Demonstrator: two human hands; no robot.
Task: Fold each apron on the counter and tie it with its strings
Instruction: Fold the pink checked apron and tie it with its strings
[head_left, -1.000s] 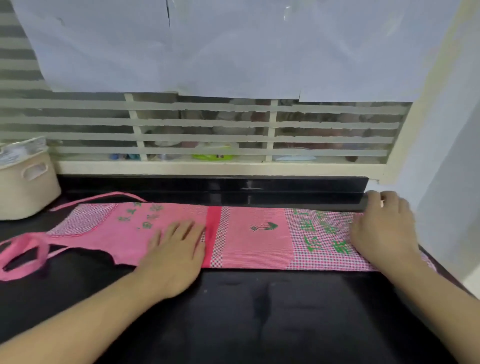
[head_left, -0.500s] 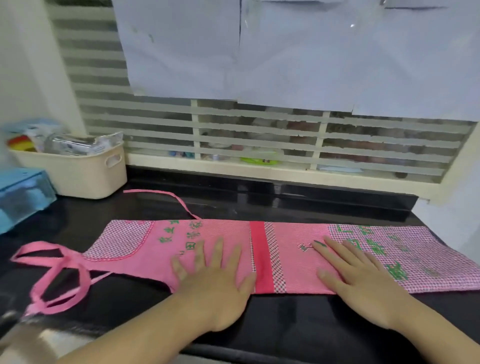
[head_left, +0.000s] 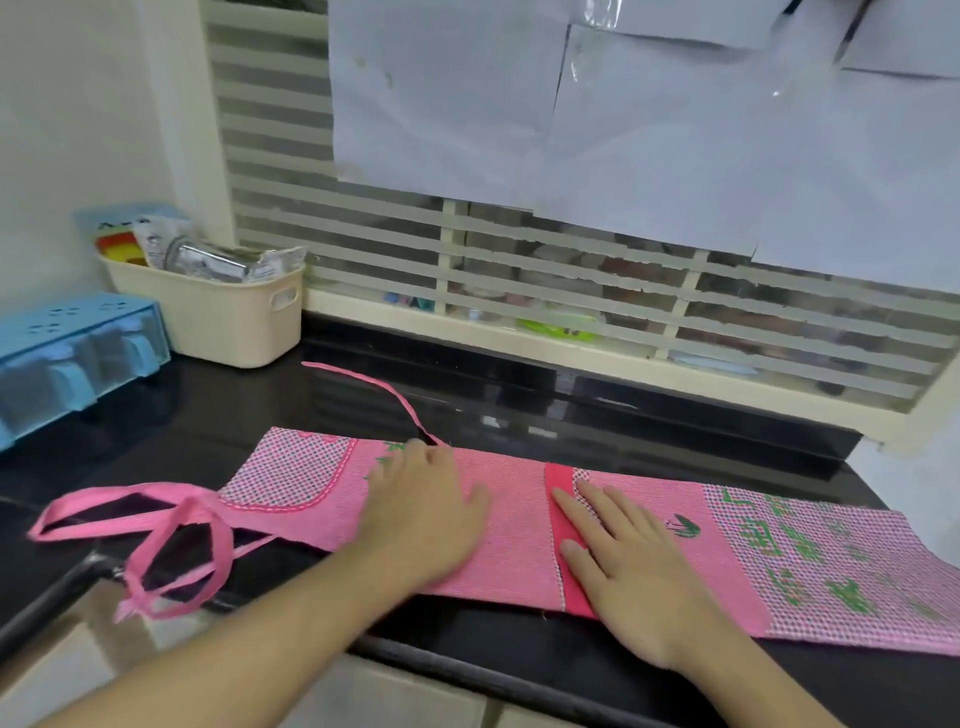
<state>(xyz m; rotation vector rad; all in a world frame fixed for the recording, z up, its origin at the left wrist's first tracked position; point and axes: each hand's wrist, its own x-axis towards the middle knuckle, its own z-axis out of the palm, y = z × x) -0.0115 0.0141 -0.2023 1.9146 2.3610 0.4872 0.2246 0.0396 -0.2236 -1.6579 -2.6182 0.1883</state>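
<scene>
On the bench (head_left: 519, 395), both hands lie flat, fingers straight, gripping nothing: left hand (head_left: 431, 514) and right hand (head_left: 631, 566) press the pink apron (head_left: 519, 525). It's a long strip running left-right. The strings (head_left: 156, 525) trail off left, so the left hand's nearer, I reckon.

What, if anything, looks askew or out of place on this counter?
Mostly tidy. The pink apron lies flat under both hands, but its looped strap trails off the counter front edge at the left, and one string strays toward the window.
</scene>
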